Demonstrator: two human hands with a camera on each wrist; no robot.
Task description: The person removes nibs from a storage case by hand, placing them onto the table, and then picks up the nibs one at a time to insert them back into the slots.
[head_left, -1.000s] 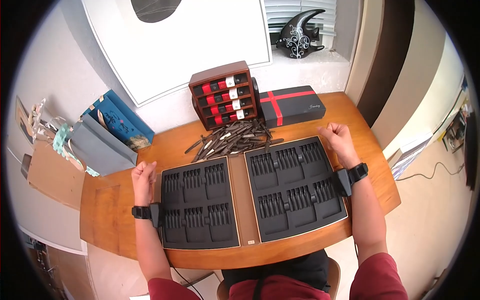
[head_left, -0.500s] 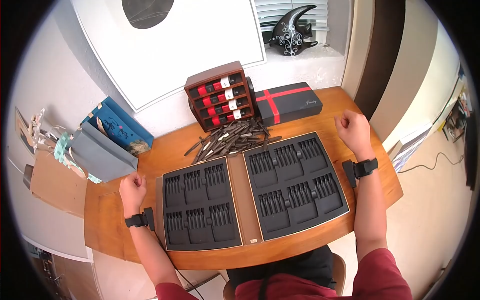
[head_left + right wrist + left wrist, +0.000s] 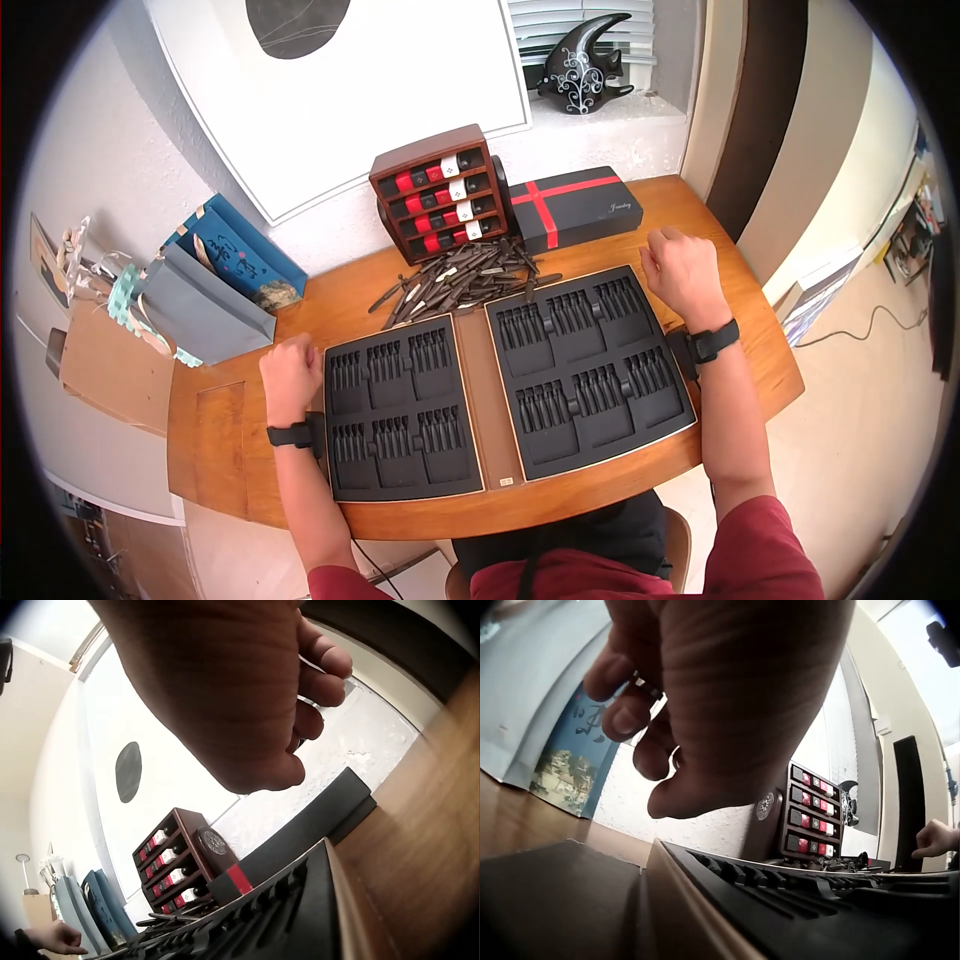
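Left hand (image 3: 291,380) and right hand (image 3: 685,275) idle beside a slotted, two-panel case (image 3: 490,400).
The step in hand looks like readiness before handling; the next move would call for uncurling the fingers, which curl loosely with nothing visible held. The case lies at the left hand's four o'clock and the right's eight; the stick pile (image 3: 465,282) sits at its twelve.

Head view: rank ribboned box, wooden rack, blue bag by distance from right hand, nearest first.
From the right hand:
1. Ribboned box: back right of the table.
2. Wooden rack: back middle, left of the box.
3. Blue bag: far left, behind the grey bag.
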